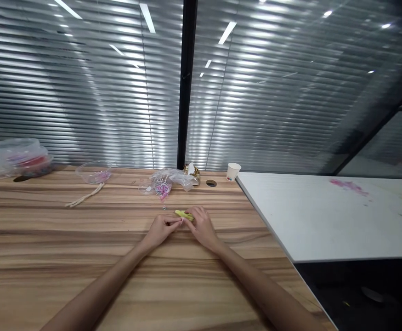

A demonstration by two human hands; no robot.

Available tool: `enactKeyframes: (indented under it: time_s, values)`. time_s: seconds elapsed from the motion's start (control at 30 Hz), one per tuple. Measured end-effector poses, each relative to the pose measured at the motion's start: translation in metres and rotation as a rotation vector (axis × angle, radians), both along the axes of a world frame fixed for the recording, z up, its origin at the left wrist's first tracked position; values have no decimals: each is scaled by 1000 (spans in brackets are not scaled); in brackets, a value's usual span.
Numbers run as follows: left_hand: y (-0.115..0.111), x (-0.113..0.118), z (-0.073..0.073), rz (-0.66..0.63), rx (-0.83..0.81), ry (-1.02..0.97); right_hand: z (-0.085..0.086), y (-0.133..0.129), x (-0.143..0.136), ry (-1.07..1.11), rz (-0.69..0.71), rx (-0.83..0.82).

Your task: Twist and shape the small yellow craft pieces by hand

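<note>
Both my hands rest on the wooden table (49, 257), close together. My right hand (202, 227) grips a small yellow-green object (183, 214) at its right end. My left hand (161, 230) has its fingers pinched at the object's left end; what lies between the fingertips is too small to tell. A tiny metal ring (164, 208) lies just beyond the hands.
Behind the hands lie a clear plastic bag with pink and purple bits (162, 184), a clear bowl (93, 173), a cream cord (83, 197), a paper cup (233, 171), a cable hole (211, 183) and bagged items (14, 158) far left. A white table (325, 216) adjoins on the right.
</note>
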State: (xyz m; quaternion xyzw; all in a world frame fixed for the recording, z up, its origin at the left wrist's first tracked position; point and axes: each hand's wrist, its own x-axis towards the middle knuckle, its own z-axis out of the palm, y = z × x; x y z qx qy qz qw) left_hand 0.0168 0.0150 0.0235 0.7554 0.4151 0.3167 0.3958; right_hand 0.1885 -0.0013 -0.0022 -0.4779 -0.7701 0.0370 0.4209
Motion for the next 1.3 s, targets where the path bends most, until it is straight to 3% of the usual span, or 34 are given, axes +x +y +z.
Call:
enactKeyframes:
  time_s: [0.17,0.37,0.8,1.03,1.3]
  values:
    - [2,-1,-1,76,20,-7,-9,9,5,71,-23,-53]
    - [13,-6,-4,268,21,-68,-16,13,8,16,-22,-80]
    - [20,-7,-14,233,35,-100,-18,14,5,21,-10,-68]
    - [21,-9,-16,224,52,-83,-10,11,6,71,15,3]
    - [24,-9,-22,258,6,-99,-10,17,24,-241,50,55]
